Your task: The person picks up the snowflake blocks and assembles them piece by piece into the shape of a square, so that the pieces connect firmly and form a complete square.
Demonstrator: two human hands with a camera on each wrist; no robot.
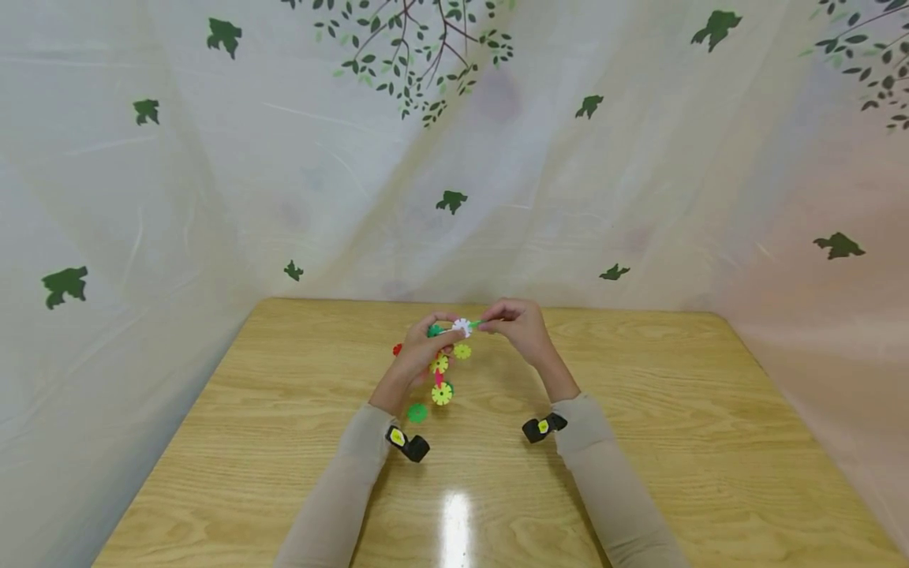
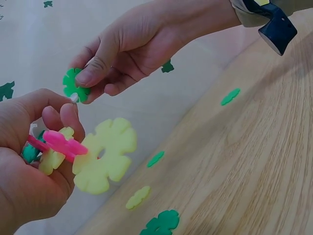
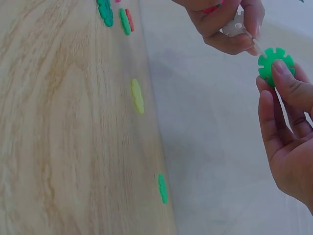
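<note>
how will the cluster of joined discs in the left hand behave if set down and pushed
The cluster would likely snag or wobble rather than roll, as its discs jut out at different angles. It is probably light, since those discs look thin. Its joints may slip apart, appearing held only by slotted edges.

Nothing I can actually read in any of the views, tbh. Closest thing to a label is the left yellow patch [image 1: 398, 436] on the black left wrist camera [image 1: 417, 449], plus the right yellow patch [image 1: 544, 427] on the black right wrist camera [image 1: 533, 431]. Both are way too small to make out any lettering, so can't say if they carry a brand or number.
</note>
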